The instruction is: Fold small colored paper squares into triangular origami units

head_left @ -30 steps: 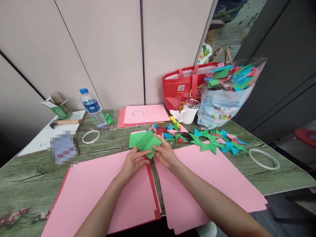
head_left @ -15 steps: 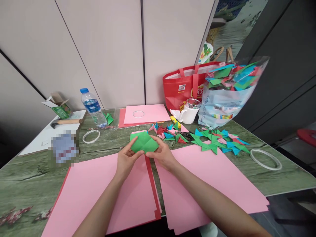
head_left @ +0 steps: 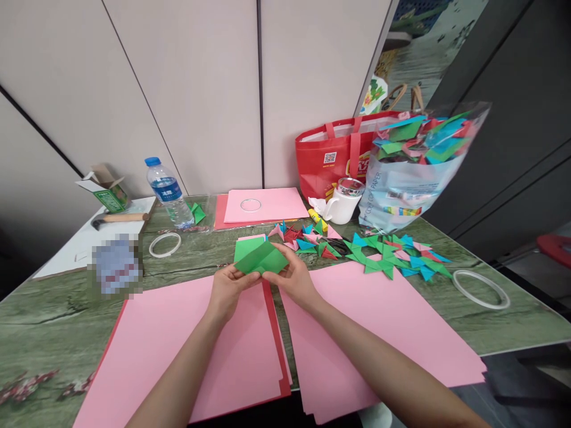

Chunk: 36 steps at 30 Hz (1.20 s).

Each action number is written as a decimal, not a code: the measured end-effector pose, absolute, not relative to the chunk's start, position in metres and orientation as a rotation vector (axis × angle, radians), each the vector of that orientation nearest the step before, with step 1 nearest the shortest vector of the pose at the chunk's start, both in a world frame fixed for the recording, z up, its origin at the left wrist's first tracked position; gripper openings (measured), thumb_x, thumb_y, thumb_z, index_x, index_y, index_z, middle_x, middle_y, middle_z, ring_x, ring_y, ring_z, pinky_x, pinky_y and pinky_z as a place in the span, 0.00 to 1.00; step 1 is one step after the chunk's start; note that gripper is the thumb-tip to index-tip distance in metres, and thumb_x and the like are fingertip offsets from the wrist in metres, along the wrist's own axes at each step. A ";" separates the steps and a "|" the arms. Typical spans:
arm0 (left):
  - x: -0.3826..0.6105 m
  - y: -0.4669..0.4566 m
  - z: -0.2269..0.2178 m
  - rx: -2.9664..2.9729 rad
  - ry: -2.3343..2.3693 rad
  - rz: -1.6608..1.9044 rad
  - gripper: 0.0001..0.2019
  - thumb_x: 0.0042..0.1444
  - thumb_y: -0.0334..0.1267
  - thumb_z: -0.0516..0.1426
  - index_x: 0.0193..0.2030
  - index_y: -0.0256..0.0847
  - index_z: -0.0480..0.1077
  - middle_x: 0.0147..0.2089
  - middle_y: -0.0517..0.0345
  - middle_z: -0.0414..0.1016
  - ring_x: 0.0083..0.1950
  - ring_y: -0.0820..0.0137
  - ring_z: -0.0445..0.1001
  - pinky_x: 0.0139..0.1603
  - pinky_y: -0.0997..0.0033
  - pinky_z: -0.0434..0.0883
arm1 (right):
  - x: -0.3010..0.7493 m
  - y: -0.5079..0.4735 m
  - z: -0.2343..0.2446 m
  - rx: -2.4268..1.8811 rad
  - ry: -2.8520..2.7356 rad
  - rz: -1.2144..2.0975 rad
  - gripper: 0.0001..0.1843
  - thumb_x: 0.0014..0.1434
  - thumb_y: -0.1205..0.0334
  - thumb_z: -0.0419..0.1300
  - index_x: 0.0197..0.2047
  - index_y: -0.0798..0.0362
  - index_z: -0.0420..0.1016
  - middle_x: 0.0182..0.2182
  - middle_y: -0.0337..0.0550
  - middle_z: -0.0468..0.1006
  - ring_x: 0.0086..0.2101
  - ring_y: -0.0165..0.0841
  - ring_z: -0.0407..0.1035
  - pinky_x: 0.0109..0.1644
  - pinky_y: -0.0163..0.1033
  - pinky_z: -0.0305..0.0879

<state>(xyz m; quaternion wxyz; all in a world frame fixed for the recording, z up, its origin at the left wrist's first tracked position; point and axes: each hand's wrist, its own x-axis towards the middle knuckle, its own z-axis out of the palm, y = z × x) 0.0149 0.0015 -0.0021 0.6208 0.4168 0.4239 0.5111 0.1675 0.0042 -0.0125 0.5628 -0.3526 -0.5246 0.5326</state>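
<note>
A creased piece of green paper (head_left: 262, 259) is held up between both hands, partly folded, its left part bent up and darker. My left hand (head_left: 229, 286) pinches its lower left side, thumb in front and fingers behind. On the right side my right hand (head_left: 292, 276) grips it, the two thumbs nearly meeting at the lower edge. Just behind lies a green sheet stack (head_left: 244, 248). Under my forearms are a left stack of pink paper (head_left: 178, 333) with red below, and a right stack of pink paper (head_left: 352, 321).
Folded paper pieces (head_left: 383, 252) in several colours lie at the right rear. Behind them stand a white mug (head_left: 343, 205), a red bag (head_left: 330, 160) and a plastic bag (head_left: 397, 184). Leftward are a water bottle (head_left: 167, 193), a hammer (head_left: 120, 219) and a white ring (head_left: 165, 245).
The green paper's left side has been folded upward, where before it lay more open and flat. The left fingers have dropped from its upper left edge to below; the right hand has hardly moved.
</note>
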 end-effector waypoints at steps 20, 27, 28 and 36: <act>0.016 0.003 -0.012 0.835 0.963 1.177 0.16 0.34 0.31 0.66 0.34 0.32 0.74 0.35 0.50 0.79 0.38 0.61 0.77 0.46 0.59 0.72 | 0.167 0.006 -0.015 -0.844 -1.234 1.170 0.31 0.39 0.63 0.66 0.49 0.49 0.66 0.44 0.42 0.70 0.44 0.38 0.65 0.47 0.41 0.64; 0.017 0.002 -0.012 0.823 0.970 1.179 0.18 0.32 0.31 0.67 0.35 0.32 0.74 0.34 0.50 0.79 0.37 0.62 0.77 0.47 0.59 0.71 | 0.168 0.006 -0.016 -0.862 -1.243 1.155 0.30 0.39 0.63 0.66 0.49 0.49 0.66 0.44 0.42 0.70 0.43 0.37 0.66 0.44 0.39 0.64; 0.018 0.002 -0.011 0.812 0.972 1.183 0.19 0.32 0.31 0.67 0.35 0.32 0.73 0.33 0.51 0.79 0.37 0.62 0.77 0.47 0.59 0.71 | 0.168 0.006 -0.017 -0.872 -1.250 1.149 0.30 0.39 0.63 0.66 0.49 0.49 0.66 0.44 0.42 0.70 0.42 0.36 0.66 0.43 0.38 0.65; 0.018 0.001 -0.008 0.767 0.965 1.169 0.18 0.30 0.31 0.68 0.33 0.33 0.73 0.30 0.54 0.79 0.35 0.64 0.77 0.46 0.60 0.72 | 0.168 0.007 -0.020 -0.929 -1.280 1.120 0.29 0.39 0.64 0.65 0.48 0.47 0.66 0.42 0.40 0.70 0.37 0.34 0.66 0.39 0.38 0.65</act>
